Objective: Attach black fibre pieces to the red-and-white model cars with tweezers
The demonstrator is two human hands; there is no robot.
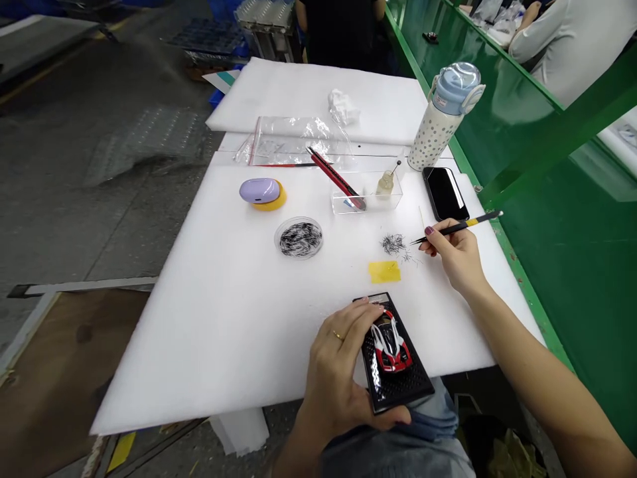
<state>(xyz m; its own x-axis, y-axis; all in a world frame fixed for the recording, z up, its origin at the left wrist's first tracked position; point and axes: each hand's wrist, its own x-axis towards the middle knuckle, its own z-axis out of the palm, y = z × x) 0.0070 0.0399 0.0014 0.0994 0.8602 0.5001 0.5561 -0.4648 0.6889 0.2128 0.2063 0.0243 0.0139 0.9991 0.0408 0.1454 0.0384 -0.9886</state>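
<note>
My left hand (338, 358) is closed around the edges of a black display base (391, 395) at the front of the table. A red, white and black model car (393, 348) sits on that base, its far part beside my fingertips. In my right hand (458, 255) are slim black tweezers (452, 228) with a yellow band, pinched like a pen. Their fine tips point left, next to a loose pile of thin black pieces (393, 243) on the white foam sheet. Below this pile lies a piece of yellow tape (384, 271).
A round clear dish (298, 238) holds more black pieces. Behind stand a purple and yellow object (261, 192), a clear tray (343, 206) with a small bottle (385, 184), a phone (444, 192) and a dotted water bottle (438, 126). A green partition (547, 219) borders the right side.
</note>
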